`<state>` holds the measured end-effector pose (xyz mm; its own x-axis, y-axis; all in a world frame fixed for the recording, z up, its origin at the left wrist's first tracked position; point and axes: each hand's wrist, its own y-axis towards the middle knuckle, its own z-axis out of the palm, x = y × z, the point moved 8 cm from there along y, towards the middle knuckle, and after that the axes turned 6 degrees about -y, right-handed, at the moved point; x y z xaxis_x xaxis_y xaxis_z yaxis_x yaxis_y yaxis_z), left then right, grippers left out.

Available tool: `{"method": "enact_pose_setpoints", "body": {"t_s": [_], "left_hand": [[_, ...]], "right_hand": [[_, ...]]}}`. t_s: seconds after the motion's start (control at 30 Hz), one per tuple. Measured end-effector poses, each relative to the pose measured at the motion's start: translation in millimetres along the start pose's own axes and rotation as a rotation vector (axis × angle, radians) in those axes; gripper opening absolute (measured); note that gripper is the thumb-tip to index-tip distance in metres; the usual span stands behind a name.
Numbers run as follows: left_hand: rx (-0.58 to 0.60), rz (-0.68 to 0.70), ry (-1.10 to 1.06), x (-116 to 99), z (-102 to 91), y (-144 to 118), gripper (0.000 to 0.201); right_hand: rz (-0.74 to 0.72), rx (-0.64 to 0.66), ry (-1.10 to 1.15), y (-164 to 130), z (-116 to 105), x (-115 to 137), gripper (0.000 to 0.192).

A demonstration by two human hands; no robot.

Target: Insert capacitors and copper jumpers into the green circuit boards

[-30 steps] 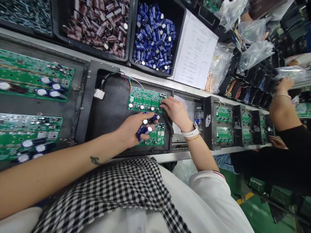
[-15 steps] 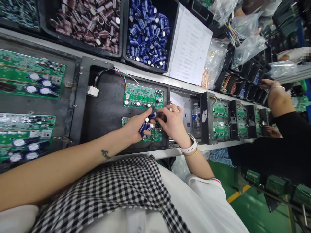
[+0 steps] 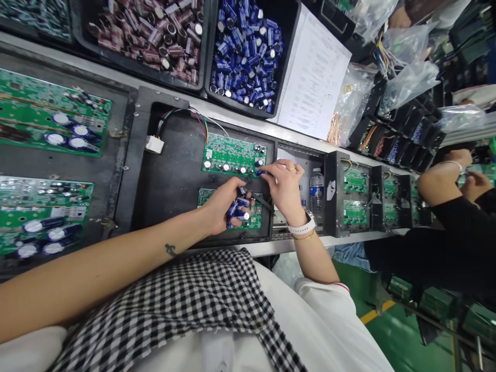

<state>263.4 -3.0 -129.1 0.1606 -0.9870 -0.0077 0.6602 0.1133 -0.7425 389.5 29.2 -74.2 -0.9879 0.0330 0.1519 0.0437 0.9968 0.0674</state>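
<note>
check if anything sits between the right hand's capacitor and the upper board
Nothing visible does. The right hand pinches a blue capacitor at the right edge of the upper board. The left hand, holding spare capacitors, sits lower, over the lower board.

An electronics assembly line in a factory: green circuit boards (image 3: 232, 155) in black carriers (image 3: 170, 170) along the surface, bins of capacitors (image 3: 246, 51) behind, and a co-worker (image 3: 445, 206) alongside.

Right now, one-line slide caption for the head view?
Left hand cups blue capacitors while right hand presses one at the edge of the upper green board in its black tray.
</note>
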Motion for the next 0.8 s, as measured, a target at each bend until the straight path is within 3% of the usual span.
{"method": "enact_pose_setpoints", "body": {"t_s": [0.1,0.47,0.7,0.8], "left_hand": [[0.013,0.001,0.035,0.9,1.2,-5.1,0.025],[-0.069,0.274,0.254,-16.3,-2.1,-18.8,0.012],[-0.089,0.356,0.171,-22.2,-4.6,-19.5,0.014],[-0.05,0.339,0.137,-22.6,-3.3,-19.9,0.008]], "right_hand": [[-0.017,0.019,-0.007,5.5,5.6,-1.8,0.017],[-0.095,0.056,-0.046,8.3,4.1,5.9,0.02],[-0.173,0.045,-0.077,5.3,6.8,11.8,0.021],[-0.113,0.011,-0.014,-1.9,-9.6,13.1,0.023]]}}
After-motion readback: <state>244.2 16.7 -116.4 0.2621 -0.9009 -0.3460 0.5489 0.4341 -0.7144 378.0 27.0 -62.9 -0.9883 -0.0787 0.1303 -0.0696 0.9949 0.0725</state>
